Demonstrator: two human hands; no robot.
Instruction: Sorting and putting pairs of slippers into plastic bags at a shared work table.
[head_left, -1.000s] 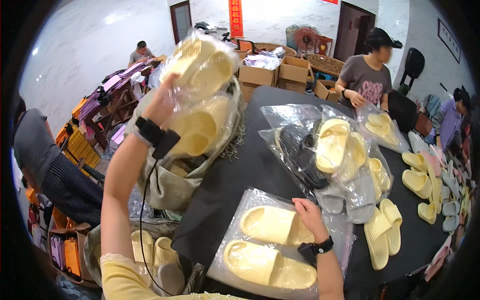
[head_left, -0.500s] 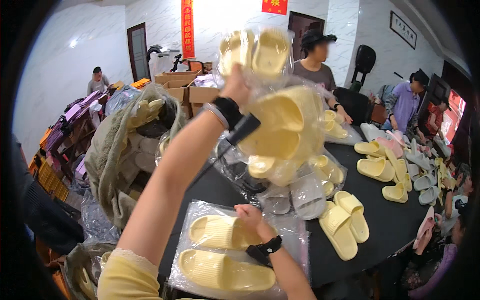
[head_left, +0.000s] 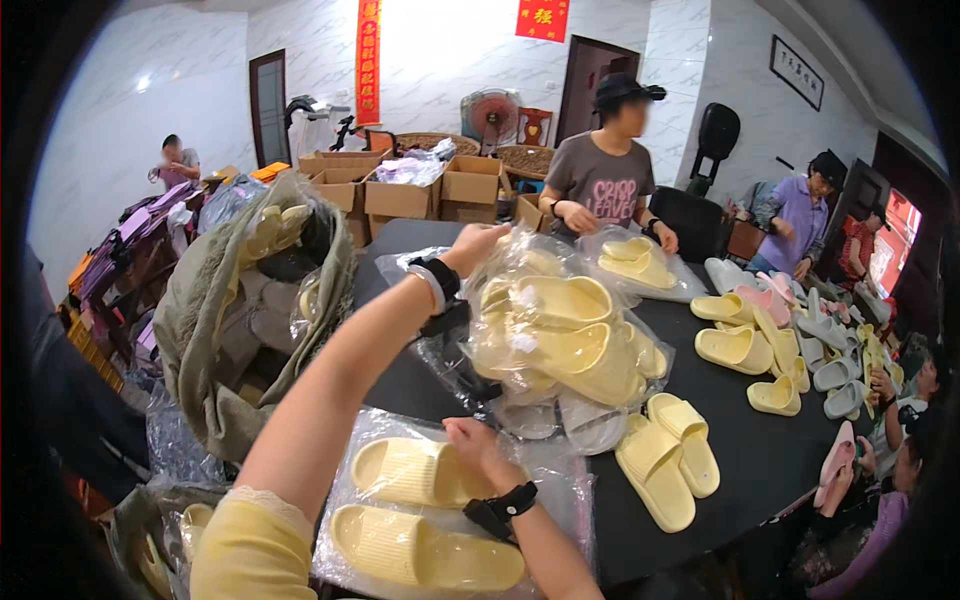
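Note:
My left hand [head_left: 478,247] is stretched forward, its fingers closed on the top of a clear plastic bag. Inside that bag are yellow slippers [head_left: 575,345], lying on a pile of other bagged slippers. My right hand [head_left: 480,447] is low and close to me, fingers curled at the upper edge of another clear plastic bag [head_left: 570,530]. In this flat bag a pair of yellow ribbed slippers [head_left: 420,545] lies side by side; my right wrist covers part of the farther one. Grey slippers [head_left: 597,422] show from under the pile.
A loose yellow pair [head_left: 668,460] lies right of the pile on the black table [head_left: 740,490]. Yellow, grey and pink slippers spread along the right side. A big olive sack [head_left: 200,350] with slippers stands at left. Cardboard boxes [head_left: 400,198] and a person [head_left: 605,160] are behind the table.
My left hand has brought the bagged yellow slippers down and they now lie on the pile. My right hand stays at the flat bag. The person behind has turned toward a bagged yellow pair.

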